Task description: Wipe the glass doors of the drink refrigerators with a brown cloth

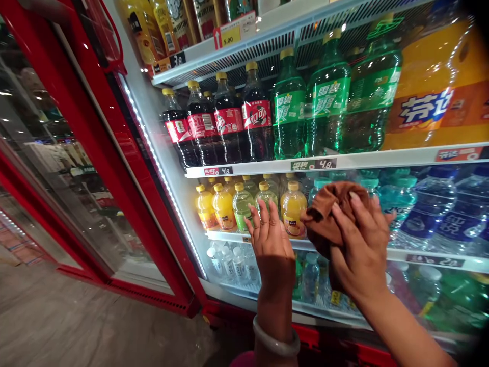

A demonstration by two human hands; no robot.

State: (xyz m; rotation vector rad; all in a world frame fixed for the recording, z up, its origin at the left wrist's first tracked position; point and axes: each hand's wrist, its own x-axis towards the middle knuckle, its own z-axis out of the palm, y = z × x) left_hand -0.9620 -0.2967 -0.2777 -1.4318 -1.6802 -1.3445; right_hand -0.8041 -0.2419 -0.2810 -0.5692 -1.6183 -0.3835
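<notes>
My right hand holds a brown cloth against the bottles on the third shelf of an open drinks cooler. My left hand, with a pale bangle on the wrist, reaches to the same shelf, its fingers apart and touching a small juice bottle. An orange juice bottle stands between my two hands. Blue-capped water bottles fill the shelf to the right of the cloth.
The red-framed glass cooler door stands open at the left. Above are cola bottles, green soda bottles and a large orange soda bottle. Small water bottles sit on the lowest shelf. Grey floor lies at lower left.
</notes>
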